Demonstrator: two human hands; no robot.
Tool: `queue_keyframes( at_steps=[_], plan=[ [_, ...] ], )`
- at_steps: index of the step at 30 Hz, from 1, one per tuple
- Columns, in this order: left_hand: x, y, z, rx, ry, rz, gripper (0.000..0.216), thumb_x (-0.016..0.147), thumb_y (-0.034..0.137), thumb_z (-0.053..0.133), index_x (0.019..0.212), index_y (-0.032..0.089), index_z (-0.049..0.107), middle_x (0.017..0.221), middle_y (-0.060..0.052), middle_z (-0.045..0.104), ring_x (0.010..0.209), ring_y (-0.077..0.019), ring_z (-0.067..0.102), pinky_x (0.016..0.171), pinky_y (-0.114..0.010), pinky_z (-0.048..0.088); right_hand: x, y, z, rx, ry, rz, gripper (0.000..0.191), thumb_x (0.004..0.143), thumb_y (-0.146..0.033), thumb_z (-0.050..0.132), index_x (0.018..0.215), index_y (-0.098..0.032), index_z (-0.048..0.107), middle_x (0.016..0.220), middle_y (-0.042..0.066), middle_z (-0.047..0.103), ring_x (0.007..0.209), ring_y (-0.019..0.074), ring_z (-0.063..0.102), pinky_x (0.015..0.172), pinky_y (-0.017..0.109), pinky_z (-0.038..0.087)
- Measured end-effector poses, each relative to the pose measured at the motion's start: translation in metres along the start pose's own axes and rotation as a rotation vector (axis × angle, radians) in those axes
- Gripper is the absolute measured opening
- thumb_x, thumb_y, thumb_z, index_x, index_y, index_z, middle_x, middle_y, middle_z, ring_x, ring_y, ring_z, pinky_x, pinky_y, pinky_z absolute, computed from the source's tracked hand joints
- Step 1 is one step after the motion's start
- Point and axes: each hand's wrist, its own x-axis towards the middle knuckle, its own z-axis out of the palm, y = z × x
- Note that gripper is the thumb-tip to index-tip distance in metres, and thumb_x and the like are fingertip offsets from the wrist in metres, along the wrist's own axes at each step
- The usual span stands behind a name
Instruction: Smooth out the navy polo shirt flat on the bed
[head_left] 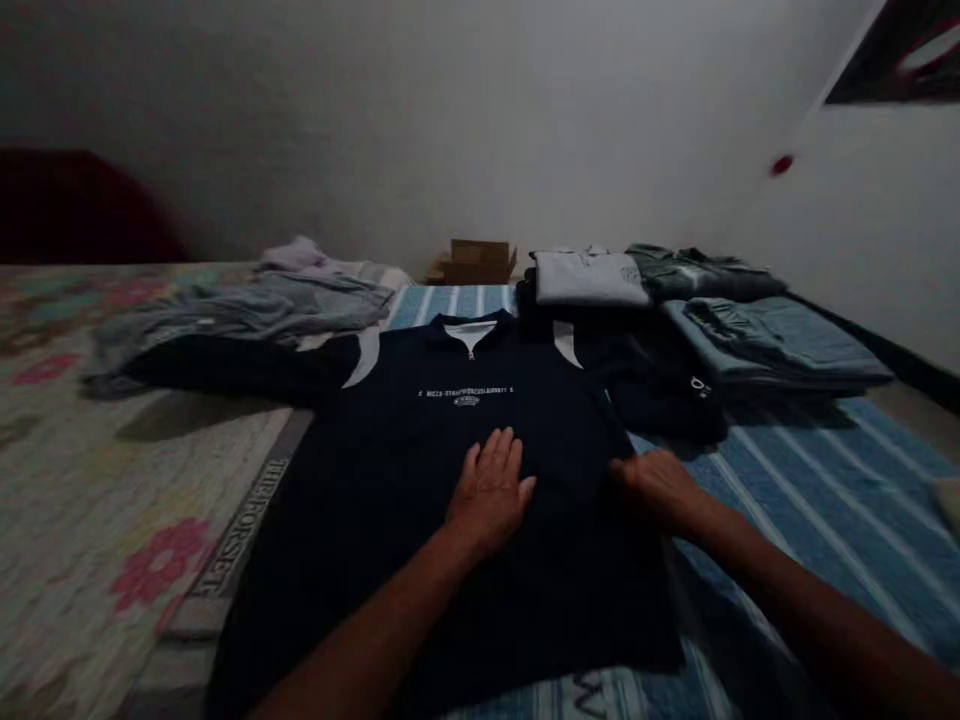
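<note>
A dark navy zip-neck shirt (450,440) with white shoulder panels and small white chest lettering lies spread face up on the bed. My left hand (489,490) rests flat on its middle, fingers together and stretched forward. My right hand (656,485) sits at the shirt's right edge, fingers curled at the fabric; whether it pinches the cloth I cannot tell.
Folded clothes (750,335) in grey, white and blue are stacked at the back right on a blue striped sheet (825,500). A loose heap of grey garments (247,310) lies at the back left on a floral cover (90,520). A cardboard box (476,262) stands by the wall.
</note>
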Motion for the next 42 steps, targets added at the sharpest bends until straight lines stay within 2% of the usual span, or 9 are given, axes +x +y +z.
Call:
queue_keyframes(
  at_steps=[4, 10, 17, 20, 22, 25, 30, 37, 42],
  plan=[
    [0.000, 0.002, 0.001, -0.018, -0.011, 0.004, 0.056, 0.094, 0.043, 0.024, 0.139, 0.012, 0.033, 0.150, -0.009, 0.023, 0.138, -0.0217, 0.017, 0.111, -0.044, 0.018, -0.025, 0.017, -0.012, 0.083, 0.006, -0.052, 0.019, 0.080, -0.012, 0.041, 0.077, -0.015, 0.059, 0.065, 0.003, 0.058, 0.056, 0.0112, 0.050, 0.050, 0.023, 0.026],
    [0.001, -0.001, -0.002, -0.061, -0.030, 0.012, 0.055, 0.094, 0.043, 0.025, 0.139, 0.012, 0.034, 0.150, -0.009, 0.023, 0.139, -0.0226, 0.016, 0.111, -0.044, 0.018, -0.070, 0.013, -0.018, 0.571, -0.333, -0.429, 0.021, 0.077, -0.011, 0.044, 0.057, -0.017, 0.046, 0.052, -0.006, 0.039, 0.045, 0.0051, 0.032, 0.044, 0.019, 0.024],
    [0.001, -0.003, 0.004, -0.077, -0.002, 0.020, 0.056, 0.094, 0.045, 0.024, 0.139, 0.013, 0.034, 0.150, -0.009, 0.024, 0.139, -0.0229, 0.016, 0.111, -0.044, 0.017, -0.040, -0.008, -0.014, 0.474, 0.260, -0.213, 0.024, 0.089, -0.021, 0.038, 0.079, -0.018, 0.060, 0.070, 0.001, 0.059, 0.060, 0.0115, 0.052, 0.057, 0.024, 0.040],
    [-0.001, -0.003, 0.006, -0.084, 0.006, 0.020, 0.057, 0.094, 0.045, 0.024, 0.139, 0.012, 0.033, 0.150, -0.010, 0.024, 0.139, -0.0231, 0.016, 0.111, -0.045, 0.017, -0.015, -0.028, -0.004, 0.454, 0.450, -0.303, 0.026, 0.089, -0.023, 0.041, 0.105, -0.016, 0.060, 0.105, 0.010, 0.063, 0.095, 0.0179, 0.058, 0.081, 0.031, 0.046],
    [-0.002, -0.004, 0.006, -0.091, 0.009, 0.022, 0.057, 0.094, 0.045, 0.024, 0.140, 0.012, 0.033, 0.150, -0.011, 0.024, 0.139, -0.0233, 0.015, 0.111, -0.045, 0.017, -0.001, -0.040, 0.009, 0.375, 0.518, -0.341, 0.037, 0.087, -0.026, 0.045, 0.120, -0.013, 0.054, 0.128, 0.014, 0.053, 0.119, 0.0231, 0.046, 0.097, 0.038, 0.039],
    [-0.004, -0.004, 0.007, -0.109, 0.004, 0.018, 0.058, 0.094, 0.046, 0.022, 0.140, 0.012, 0.032, 0.150, -0.010, 0.023, 0.139, -0.0229, 0.014, 0.111, -0.045, 0.017, 0.016, -0.049, 0.035, 0.227, 0.525, -0.273, 0.054, 0.086, -0.037, 0.049, 0.132, -0.011, 0.045, 0.142, 0.017, 0.037, 0.133, 0.0290, 0.028, 0.105, 0.047, 0.029],
    [-0.007, -0.004, 0.009, -0.144, -0.001, 0.017, 0.059, 0.094, 0.047, 0.019, 0.140, 0.013, 0.031, 0.151, -0.009, 0.021, 0.139, -0.0223, 0.012, 0.111, -0.046, 0.017, 0.027, -0.042, 0.071, 0.125, 0.490, -0.194, 0.068, 0.087, -0.058, 0.038, 0.139, -0.014, 0.037, 0.147, 0.015, 0.029, 0.135, 0.0274, 0.024, 0.107, 0.049, 0.023],
    [-0.008, -0.004, 0.008, -0.217, -0.049, 0.005, 0.061, 0.093, 0.049, 0.019, 0.141, 0.012, 0.029, 0.151, -0.010, 0.017, 0.140, -0.0219, 0.008, 0.112, -0.046, 0.014, 0.029, -0.039, 0.082, 0.104, 0.512, -0.187, 0.068, 0.087, -0.061, 0.034, 0.140, -0.018, 0.035, 0.148, 0.011, 0.025, 0.136, 0.0261, 0.022, 0.108, 0.047, 0.023],
    [-0.007, -0.008, -0.012, -0.318, -0.175, -0.016, 0.063, 0.091, 0.048, 0.026, 0.142, 0.011, 0.026, 0.152, -0.012, 0.013, 0.140, -0.0232, 0.006, 0.113, -0.045, 0.013, 0.032, -0.040, 0.084, 0.115, 0.501, -0.185, 0.068, 0.086, -0.062, 0.035, 0.140, -0.021, 0.035, 0.148, 0.011, 0.025, 0.136, 0.0266, 0.022, 0.108, 0.048, 0.022]
  ],
)
